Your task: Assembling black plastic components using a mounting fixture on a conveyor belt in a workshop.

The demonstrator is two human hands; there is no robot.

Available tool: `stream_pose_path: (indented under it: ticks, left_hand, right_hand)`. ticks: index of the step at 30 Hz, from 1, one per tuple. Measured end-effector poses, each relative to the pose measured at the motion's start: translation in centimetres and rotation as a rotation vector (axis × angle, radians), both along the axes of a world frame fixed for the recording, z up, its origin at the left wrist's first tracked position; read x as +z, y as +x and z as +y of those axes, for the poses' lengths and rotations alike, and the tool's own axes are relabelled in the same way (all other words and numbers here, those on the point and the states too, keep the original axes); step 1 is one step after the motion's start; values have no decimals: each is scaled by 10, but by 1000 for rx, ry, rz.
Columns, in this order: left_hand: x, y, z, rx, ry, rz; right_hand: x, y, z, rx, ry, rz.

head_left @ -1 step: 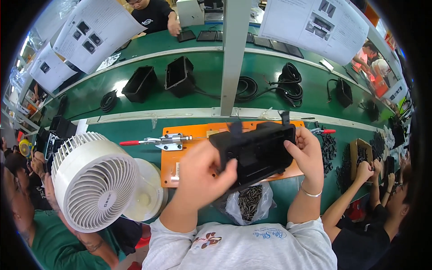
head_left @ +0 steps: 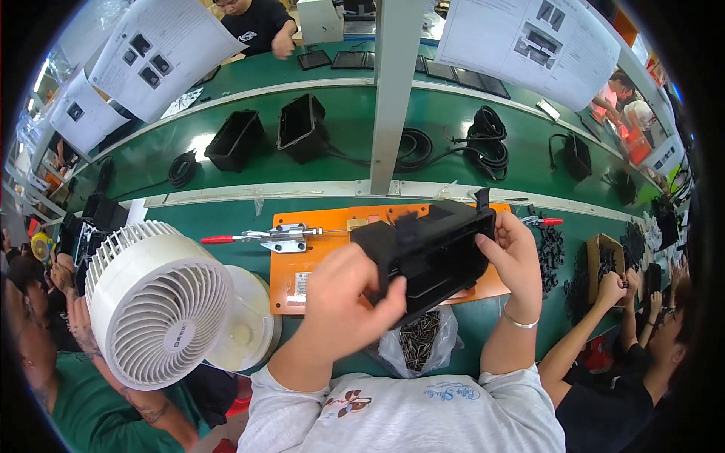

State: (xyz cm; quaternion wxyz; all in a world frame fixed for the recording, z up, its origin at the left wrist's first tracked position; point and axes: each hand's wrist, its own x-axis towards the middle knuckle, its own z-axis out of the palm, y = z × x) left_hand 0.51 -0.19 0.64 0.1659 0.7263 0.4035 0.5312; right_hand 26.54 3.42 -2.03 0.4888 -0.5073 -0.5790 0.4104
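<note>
I hold a black plastic housing [head_left: 442,253], box-shaped and open on one side, in both hands above an orange jig plate [head_left: 302,275]. My left hand [head_left: 343,302] grips its near left end, fingers wrapped over the edge. My right hand [head_left: 517,257] clasps its right end, with a bracelet on that wrist. A toggle clamp with a red handle [head_left: 260,238] lies on the plate's left part. A clear bag of dark screws [head_left: 419,343] rests on the green bench just below the housing.
A white round fan [head_left: 162,302] stands at my left. Black housings [head_left: 302,124] and coiled cables [head_left: 487,136] lie on the green belt beyond a grey post [head_left: 393,90]. Small black parts [head_left: 551,249] are piled at right, near a co-worker's hand [head_left: 612,287].
</note>
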Motion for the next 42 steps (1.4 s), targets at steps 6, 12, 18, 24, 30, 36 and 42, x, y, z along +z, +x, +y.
stream_pose_path:
  ticks: [6, 12, 18, 24, 30, 36, 42]
  left_hand:
    - [1, 5, -11, 0, 123, 28]
    - [0, -4, 3, 57, 13, -28]
    - [-20, -3, 29, 75, -198, 74]
    - [-34, -1, 32, -234, -536, -465]
    - [-31, -16, 45, -198, -650, -914]
    - [-22, 36, 80, -359, -931, -677]
    - [-31, 99, 177, -298, -1211, -686]
  right_hand:
    - [2, -7, 14, 94, 15, 127]
    - [14, 3, 1, 98, 200, 292]
    - [26, -3, -36, 3, 469, 140]
    - [38, 0, -39, -38, 432, 142]
    - [40, 21, -38, 0, 406, 182]
    - [49, 37, -36, 134, 385, -101]
    - [53, 47, -47, 101, 419, -187]
